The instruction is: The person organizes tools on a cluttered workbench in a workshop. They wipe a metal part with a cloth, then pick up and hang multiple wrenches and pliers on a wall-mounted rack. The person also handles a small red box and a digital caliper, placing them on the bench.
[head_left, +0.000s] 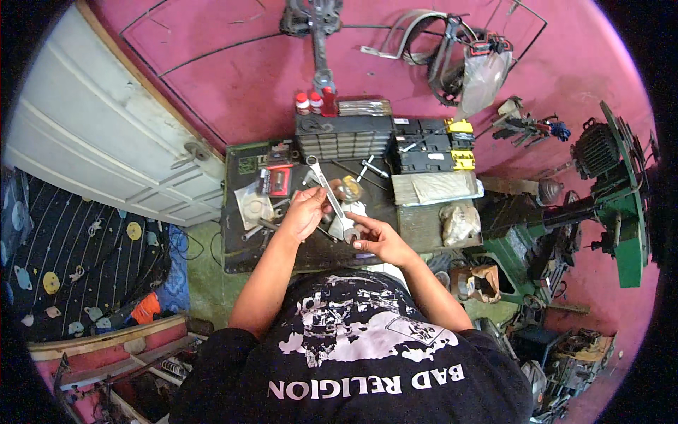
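Wrench [335, 201]: shiny metal, long flat shank, ring at one end, forked at the other; held slantwise above the dark, worn tabletop [385, 212]. Left hand [305, 214]: grip closed on shank. Right hand [383, 242]: fingers at forked end; cannot tell whether grip is closed.

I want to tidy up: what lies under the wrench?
Beneath the wrench shows the dark tabletop, with a yellowish thing and a white thing just to its right. Anything directly below the wrench, the left hand or the right hand is covered and cannot be seen.
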